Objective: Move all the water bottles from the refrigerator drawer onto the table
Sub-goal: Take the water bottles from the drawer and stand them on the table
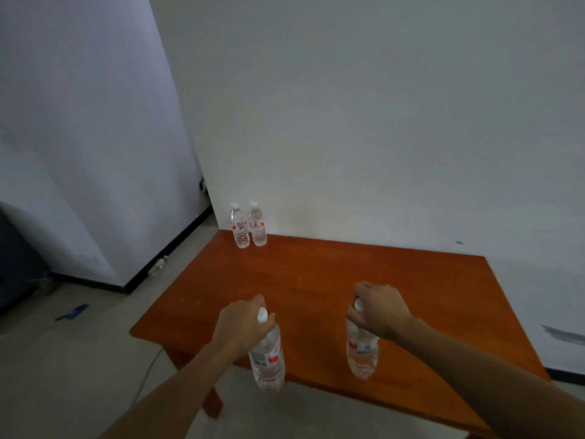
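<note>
Our left hand [243, 324] holds the left bottle [267, 359] by its neck, fingers [258, 301] curled tight under the white cap. Our right hand [376, 308] grips the right bottle [362, 353] the same way. Both hang upright over the near part of the tabletop [316, 280]; we cannot tell whether either touches it. With its base at the near edge, the left bottle could land half off and topple to the floor. Held only at the neck, either could swing or slip. Two more bottles [248, 228] stand at the far corner.

We see a reddish-brown wooden table [316, 280]; at its far left corner two clear water bottles [242, 229] stand upright, side by side, nearly touching.
</note>
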{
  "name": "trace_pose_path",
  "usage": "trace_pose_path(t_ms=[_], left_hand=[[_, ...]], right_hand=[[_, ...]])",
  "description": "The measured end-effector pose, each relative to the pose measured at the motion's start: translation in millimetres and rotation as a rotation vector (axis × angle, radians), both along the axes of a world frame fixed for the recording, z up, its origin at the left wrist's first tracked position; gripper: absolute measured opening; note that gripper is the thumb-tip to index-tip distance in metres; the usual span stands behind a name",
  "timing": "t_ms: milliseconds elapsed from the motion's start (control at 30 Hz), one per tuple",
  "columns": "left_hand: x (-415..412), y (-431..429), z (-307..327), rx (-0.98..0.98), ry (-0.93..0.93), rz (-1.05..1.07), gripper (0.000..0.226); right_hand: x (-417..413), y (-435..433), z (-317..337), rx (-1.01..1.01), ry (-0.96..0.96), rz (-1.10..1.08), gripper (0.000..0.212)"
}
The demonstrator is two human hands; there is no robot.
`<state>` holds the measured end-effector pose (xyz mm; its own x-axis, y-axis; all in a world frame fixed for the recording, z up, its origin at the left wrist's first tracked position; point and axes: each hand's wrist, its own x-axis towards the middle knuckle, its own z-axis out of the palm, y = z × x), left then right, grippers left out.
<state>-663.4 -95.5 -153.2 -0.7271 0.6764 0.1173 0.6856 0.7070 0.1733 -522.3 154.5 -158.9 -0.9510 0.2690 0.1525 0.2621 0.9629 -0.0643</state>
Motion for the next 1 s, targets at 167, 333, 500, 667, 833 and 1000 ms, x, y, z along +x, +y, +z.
trace_pose_path(t_ms=[167,333,500,667,833,1000], left_hand=[[-98.7,14.6,15.0,0.034,0.006,-0.096,0.023],[-178.2,44.7,10.0,0.065,-0.017,-0.138,0.023],[-250.4,80.9,-5.8,0.011,-0.052,-0.174,0.024],[-320.5,122.5,-19.8,-0.053,-0.129,-0.257,0.022],[-392.8,163.0,-33.7,-0.072,-0.152,-0.349,0.026],[-466.8,210.2,-37.9,-0.125,-0.004,-0.486,0.027]], right_hand=[[-74.5,2.5,2.4,-0.075,0.011,-0.123,0.024],[-146.6,23.0,-2.7,-0.140,0.026,-0.173,0.025],[-222.1,48.5,-20.3,-0.192,-0.013,-0.145,0.023],[-288.5,75.3,-38.7,-0.258,-0.033,-0.124,0.025],[-344.7,91.7,-45.0,-0.356,-0.014,-0.150,0.026],[-401.3,107.0,-42.0,-0.386,0.015,-0.256,0.028]])
